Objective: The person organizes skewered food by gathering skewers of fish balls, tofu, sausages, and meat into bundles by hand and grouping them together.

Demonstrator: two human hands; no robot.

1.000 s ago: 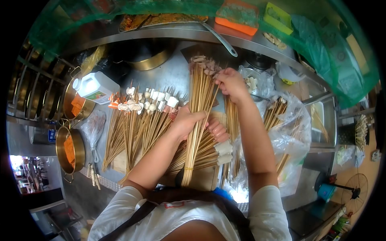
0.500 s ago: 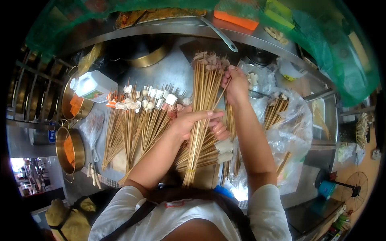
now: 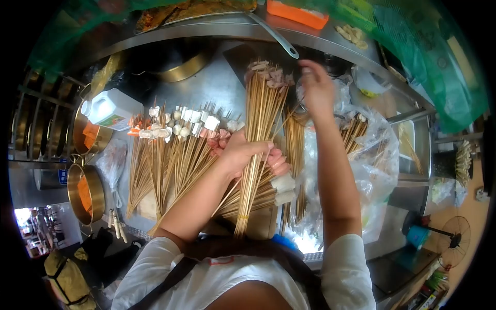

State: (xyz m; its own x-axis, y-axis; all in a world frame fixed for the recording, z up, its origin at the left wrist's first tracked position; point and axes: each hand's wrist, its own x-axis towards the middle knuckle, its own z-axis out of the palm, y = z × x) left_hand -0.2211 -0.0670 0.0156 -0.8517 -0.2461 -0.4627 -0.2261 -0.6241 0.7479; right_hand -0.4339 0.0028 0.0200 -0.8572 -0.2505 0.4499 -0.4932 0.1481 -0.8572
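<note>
My left hand [image 3: 253,155] is wrapped around a thick bundle of bamboo skewers [image 3: 258,116], tipped with pinkish meat pieces at the far end and tied with a yellow band near the bottom. To the right of those tips, my right hand [image 3: 316,85] is raised with fingers stretched out and nothing visible in it. More skewers with white blocks [image 3: 281,188] lie under the bundle. On the left are skewers with white balls and cubes [image 3: 183,124]. Bare skewer sticks [image 3: 294,150] stand below my right hand.
A clear plastic bag [image 3: 374,170] with skewers sits on the right. Brass pots [image 3: 93,206] and a white jug [image 3: 111,108] are at left. A ladle handle [image 3: 276,39] sticks out over the steel shelf edge, near an orange tray [image 3: 297,15].
My right hand has moved up and to the right, off the skewers near the meat tips, and its fingers have straightened. My left hand keeps hold of the bundle.
</note>
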